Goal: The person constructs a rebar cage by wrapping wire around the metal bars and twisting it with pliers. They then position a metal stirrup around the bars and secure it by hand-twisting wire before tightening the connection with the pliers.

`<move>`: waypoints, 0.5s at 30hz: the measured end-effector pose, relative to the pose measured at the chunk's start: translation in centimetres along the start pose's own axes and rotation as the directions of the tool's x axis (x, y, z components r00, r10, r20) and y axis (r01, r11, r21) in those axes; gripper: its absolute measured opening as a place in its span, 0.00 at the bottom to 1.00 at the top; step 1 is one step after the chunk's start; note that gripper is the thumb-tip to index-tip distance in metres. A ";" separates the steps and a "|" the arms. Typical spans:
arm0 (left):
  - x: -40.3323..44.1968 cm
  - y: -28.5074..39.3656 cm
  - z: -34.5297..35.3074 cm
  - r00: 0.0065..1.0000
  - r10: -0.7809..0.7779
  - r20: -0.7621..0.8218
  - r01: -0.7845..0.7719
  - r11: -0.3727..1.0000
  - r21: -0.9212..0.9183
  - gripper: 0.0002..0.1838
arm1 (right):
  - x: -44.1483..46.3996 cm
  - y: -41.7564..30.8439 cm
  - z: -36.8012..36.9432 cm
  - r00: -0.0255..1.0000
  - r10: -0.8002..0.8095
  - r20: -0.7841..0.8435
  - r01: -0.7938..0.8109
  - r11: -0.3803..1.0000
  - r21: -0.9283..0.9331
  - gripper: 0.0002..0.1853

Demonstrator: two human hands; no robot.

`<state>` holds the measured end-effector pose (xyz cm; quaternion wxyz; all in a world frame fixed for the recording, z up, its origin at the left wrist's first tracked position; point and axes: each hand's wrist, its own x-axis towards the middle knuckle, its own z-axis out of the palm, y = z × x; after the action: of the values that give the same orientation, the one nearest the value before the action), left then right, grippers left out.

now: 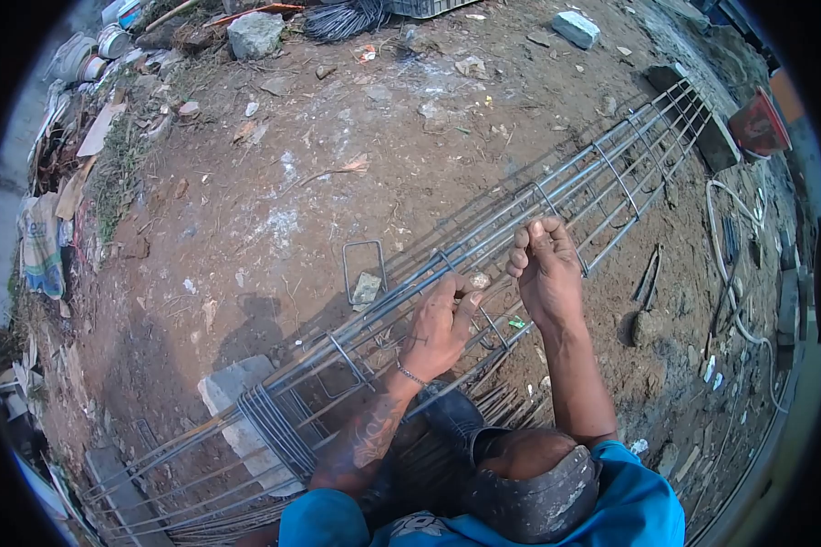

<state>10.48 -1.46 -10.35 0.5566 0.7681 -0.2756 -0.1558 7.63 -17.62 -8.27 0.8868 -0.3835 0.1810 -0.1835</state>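
Note:
A long rebar cage (538,214) of steel bars runs diagonally from lower left to upper right. My left hand (440,328) is closed in a pinch over the cage's middle, near a square stirrup (494,330); what its fingertips hold, if anything, is too small to make out. Higher and to the right, my right hand (554,278) has thumb and fingertips pressed together above the bars. Any thin piece between those fingers cannot be made out. A bundle of stirrups (278,433) hangs around the bars at the lower left.
A concrete block (233,387) supports the cage's left part; a dark block (719,146) lies under its far end. Pincers (649,276) rest on the dirt at right, near a pale hose (728,273). A red bucket (759,126) stands beyond. One loose stirrup (381,260) lies left.

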 end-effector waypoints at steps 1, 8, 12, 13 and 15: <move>-0.2 0.1 -0.1 0.999 0.005 -0.048 -0.004 1.000 0.016 0.08 | 0.1 -0.1 -0.1 1.000 -0.014 -0.027 0.014 1.000 0.011 0.03; -0.3 0.6 -2.1 0.969 -0.239 0.057 0.245 0.926 -0.286 0.09 | -0.1 0.2 -0.1 0.996 -0.071 0.048 0.073 0.996 -0.041 0.03; 0.1 1.8 -3.4 0.941 -0.297 0.162 0.337 0.866 -0.368 0.09 | -0.4 0.4 0.1 0.995 0.020 0.095 -0.023 0.999 0.035 0.03; 0.1 1.8 -3.8 0.972 -0.170 0.161 0.210 0.937 -0.278 0.10 | -0.4 0.4 0.1 0.993 0.031 0.115 -0.038 0.998 0.054 0.04; 0.1 1.3 -4.2 0.984 -0.042 0.176 0.075 0.980 -0.184 0.10 | -0.1 0.2 -0.2 0.997 0.027 0.077 -0.035 0.994 0.107 0.03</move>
<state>12.57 1.37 -7.78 0.5968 0.7031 -0.2834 -0.2630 7.47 -17.58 -8.51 0.9152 -0.3387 0.1431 -0.1649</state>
